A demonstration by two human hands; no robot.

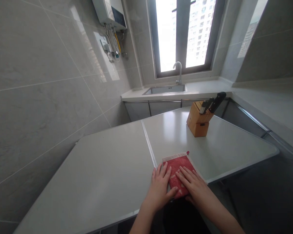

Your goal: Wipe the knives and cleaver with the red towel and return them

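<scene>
1. 2 hands, both mine: L hand [159,188] flat at the cloth's L edge, fingers a bit apart, thumb out over it; R hand [194,185] flat on top, fingers nearly tog., thumb partly hidden.
2. 1 red cloth [177,162] under them, at table's near edge, just R of the seam; 1 pale band on far side, 1 red tab at far R corner. Pale pattern on it; can't tell if it's lettering.
3. 1 table [112,169], 2 panels, 1 seam strip [148,141].
4. 1 wooden knife block [197,120] on R panel, approx. 3 handles [217,102].
5. Beyond: 1 sink [164,89], 1 faucet [180,73], 1 window [182,42].
6. Upper L: 1 wall unit [104,13], dark panel, any writing too small to read.
</scene>
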